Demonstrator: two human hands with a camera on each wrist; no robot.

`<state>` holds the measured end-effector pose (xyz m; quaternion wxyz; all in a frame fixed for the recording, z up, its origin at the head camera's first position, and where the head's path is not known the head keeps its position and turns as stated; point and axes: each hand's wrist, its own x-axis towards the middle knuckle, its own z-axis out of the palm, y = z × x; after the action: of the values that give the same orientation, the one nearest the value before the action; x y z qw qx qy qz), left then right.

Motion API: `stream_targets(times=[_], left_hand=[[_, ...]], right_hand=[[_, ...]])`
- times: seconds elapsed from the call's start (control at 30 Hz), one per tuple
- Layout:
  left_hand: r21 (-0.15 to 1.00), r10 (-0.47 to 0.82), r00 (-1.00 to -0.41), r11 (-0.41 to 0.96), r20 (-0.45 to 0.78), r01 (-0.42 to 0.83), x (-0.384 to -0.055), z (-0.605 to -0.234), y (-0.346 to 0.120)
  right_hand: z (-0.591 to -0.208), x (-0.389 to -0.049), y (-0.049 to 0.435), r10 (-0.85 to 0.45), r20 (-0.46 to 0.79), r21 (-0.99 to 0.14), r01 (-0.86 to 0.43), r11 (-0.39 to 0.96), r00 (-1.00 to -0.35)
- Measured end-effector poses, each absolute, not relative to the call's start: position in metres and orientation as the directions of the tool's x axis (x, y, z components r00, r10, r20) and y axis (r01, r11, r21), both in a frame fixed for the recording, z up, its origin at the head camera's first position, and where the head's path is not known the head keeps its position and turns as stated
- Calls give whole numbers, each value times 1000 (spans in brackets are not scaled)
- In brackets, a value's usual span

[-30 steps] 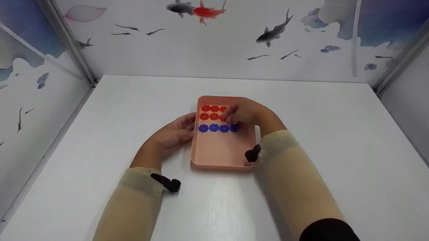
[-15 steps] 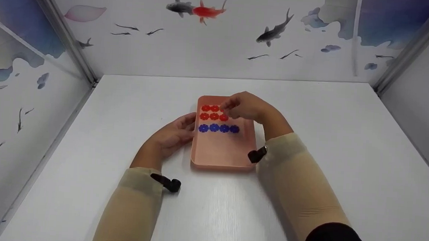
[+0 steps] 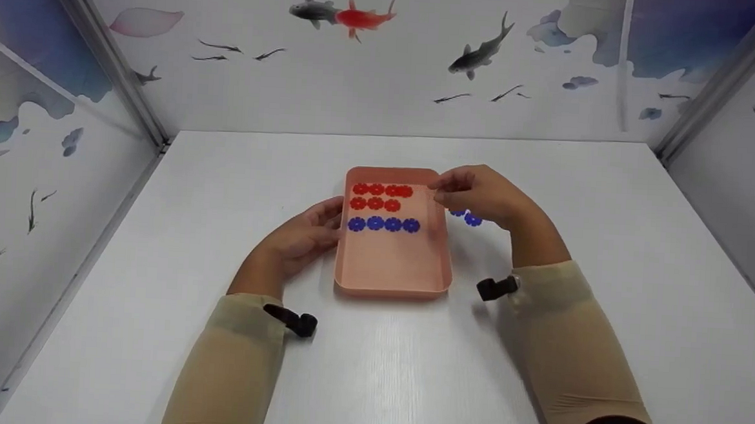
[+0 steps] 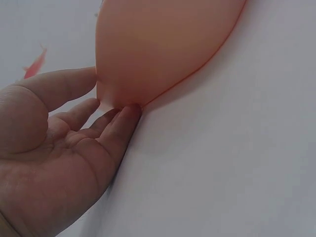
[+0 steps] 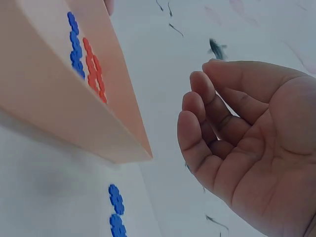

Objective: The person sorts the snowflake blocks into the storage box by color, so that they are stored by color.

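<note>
A pink tray point(image 3: 393, 264) lies on the white table with flower-shaped plastic pieces in rows. Several red pieces point(image 3: 376, 203) fill two upper rows; the last two in the top row sit close together, overlapping in the head view. Below them runs a row of blue pieces point(image 3: 393, 224). My left hand point(image 3: 305, 237) touches the tray's left wall with relaxed fingers, as the left wrist view point(image 4: 74, 143) confirms. Over the tray's upper right edge is my right hand point(image 3: 482, 191); in the right wrist view its fingers point(image 5: 195, 131) bend loosely, with nothing visible between them.
Two loose blue flower pieces point(image 3: 473, 219) lie on the white table point(image 3: 369, 367) right of the tray, one partly behind my right hand. A white back wall point(image 3: 383, 102) with painted fish and side walls enclose the table.
My right hand has moved right from above the red rows to the tray's right edge, uncovering a further red piece in the top row. The left hand stays put.
</note>
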<state>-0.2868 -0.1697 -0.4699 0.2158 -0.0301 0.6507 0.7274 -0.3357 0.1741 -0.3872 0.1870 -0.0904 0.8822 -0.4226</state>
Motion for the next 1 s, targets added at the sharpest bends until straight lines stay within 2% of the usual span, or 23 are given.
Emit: stream_targets(times=[0.27,0.77,1.0], left_hand=[[930,267,-906,-74,-329,-359,-286,-470,-169],[944,303,-905,-51,-298,-327,-288,-467,-170],[940,286,-905,-40,-315,-340,-287,-468,-170]], right_hand=[[-398,-340,213,-244,-298,-760,75,646,-923],[-438,-357,239,-151,-315,-815,186,549,-937],[-448,-357,242,-153,-332,-775,177,606,-931]])
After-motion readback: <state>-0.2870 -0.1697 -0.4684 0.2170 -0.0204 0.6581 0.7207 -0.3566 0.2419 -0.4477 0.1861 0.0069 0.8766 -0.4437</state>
